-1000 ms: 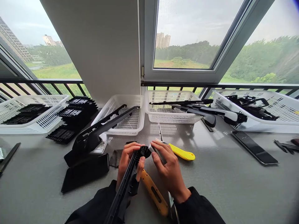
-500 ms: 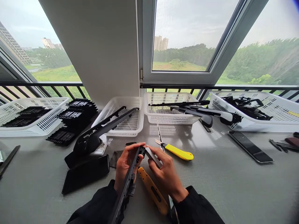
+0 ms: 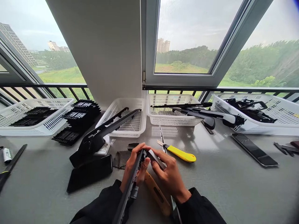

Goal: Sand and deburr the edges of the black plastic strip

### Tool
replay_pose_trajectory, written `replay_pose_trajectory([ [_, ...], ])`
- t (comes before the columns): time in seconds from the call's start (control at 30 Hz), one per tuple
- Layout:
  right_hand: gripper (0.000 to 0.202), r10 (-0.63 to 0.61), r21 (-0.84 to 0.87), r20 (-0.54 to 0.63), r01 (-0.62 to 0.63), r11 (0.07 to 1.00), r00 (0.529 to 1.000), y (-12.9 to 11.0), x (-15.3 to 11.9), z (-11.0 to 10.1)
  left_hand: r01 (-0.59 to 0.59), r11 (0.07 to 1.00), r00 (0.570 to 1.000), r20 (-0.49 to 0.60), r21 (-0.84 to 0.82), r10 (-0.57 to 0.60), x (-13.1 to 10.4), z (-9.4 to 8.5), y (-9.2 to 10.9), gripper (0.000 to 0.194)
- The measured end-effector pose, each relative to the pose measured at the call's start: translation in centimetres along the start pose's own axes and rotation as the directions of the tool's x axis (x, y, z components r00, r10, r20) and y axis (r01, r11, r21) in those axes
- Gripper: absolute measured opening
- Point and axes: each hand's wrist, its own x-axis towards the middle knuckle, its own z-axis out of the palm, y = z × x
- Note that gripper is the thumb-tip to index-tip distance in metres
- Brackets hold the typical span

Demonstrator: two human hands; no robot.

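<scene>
My left hand is closed round the top end of a long black plastic part, which slants down toward me. In my right hand is a flat grey metal blade, pinched between thumb and fingers, its tip at the upper end of the black part. An orange-brown handle lies on the table beneath my hands. Just beyond my right hand rests a yellow utility knife with its blade out, across a thin metal strip.
White baskets stand in a row along the window, several holding black parts. Left are a stack of black clips, a long black part and a dark phone. Another phone lies right, a marker far left.
The whole view has shifted slightly, so the scene sits a little further right. My left fingers have moved slightly on the black part; both hands keep their holds.
</scene>
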Motion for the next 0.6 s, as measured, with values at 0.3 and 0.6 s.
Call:
replay_pose_trajectory([
  [0.3,0.023,0.135,0.018,-0.167,-0.134,0.991,0.977,-0.5,0.1,-1.0,0.151,0.979,0.988,-0.023,-0.137,-0.155,0.7,-0.5,2.1,0.021],
  [0.6,0.04,0.308,0.328,0.031,-0.3,0.896,0.951,0.3,-0.2,-1.1,0.421,0.89,0.884,0.3,-0.175,-0.359,1.6,-1.2,3.8,0.023],
])
